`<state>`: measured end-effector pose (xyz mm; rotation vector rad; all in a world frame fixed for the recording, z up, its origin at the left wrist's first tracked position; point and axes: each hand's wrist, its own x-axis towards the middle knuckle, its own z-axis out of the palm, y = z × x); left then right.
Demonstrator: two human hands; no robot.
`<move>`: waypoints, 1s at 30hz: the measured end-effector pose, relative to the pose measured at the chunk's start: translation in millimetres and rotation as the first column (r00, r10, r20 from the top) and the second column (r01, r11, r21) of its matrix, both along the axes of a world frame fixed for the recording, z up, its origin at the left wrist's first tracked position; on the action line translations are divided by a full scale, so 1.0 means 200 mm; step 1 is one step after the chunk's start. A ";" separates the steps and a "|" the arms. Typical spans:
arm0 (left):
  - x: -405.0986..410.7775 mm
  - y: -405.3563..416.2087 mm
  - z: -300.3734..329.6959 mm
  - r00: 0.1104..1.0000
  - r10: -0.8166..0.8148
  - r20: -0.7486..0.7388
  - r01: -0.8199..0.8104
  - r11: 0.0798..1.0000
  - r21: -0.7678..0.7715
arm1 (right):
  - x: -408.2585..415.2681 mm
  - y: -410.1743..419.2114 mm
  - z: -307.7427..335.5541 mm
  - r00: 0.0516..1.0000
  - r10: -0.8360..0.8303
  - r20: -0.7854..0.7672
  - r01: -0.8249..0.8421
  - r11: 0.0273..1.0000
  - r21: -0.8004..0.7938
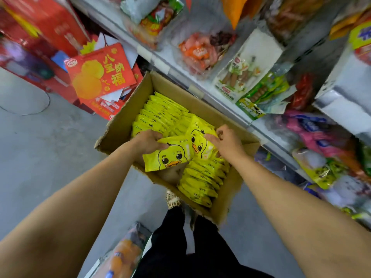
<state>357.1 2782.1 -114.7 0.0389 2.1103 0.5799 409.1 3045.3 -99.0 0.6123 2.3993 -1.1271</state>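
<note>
Left hand point(149, 141) grips flat yellow duck-printed plastic packet point(170, 158) at its left end; long axis runs toward right hand point(227, 142), pinching second packet point(197, 137).

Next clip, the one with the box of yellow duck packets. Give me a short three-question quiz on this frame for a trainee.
1. Multiple choice: what does the left grip hold? A) a red gift box B) a yellow duck packet C) a box flap
2. True or false: the cardboard box stands up on the shelf.
3. Fill in: the right grip holds the top of a second packet, printed with a ___ face.

Key: 1 B. 2 False: it sits lower, in front of the shelf edge, by the person's legs. 3 duck.
</note>
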 end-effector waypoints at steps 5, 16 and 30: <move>0.14 0.13 0.21 0.999 0.049 -0.016 -0.047 0.994 0.103 | 0.16 0.14 0.21 0.988 -0.143 0.056 0.151 0.971 -0.187; 0.71 0.77 0.80 0.991 0.116 -0.064 -0.080 0.909 0.409 | 0.74 0.78 0.76 0.954 -0.204 -0.220 0.146 0.956 -0.256; 1.31 2.06 1.48 0.918 -0.128 -0.375 0.329 0.774 0.541 | 1.82 1.91 1.59 0.621 -0.359 -0.697 0.345 0.923 -0.169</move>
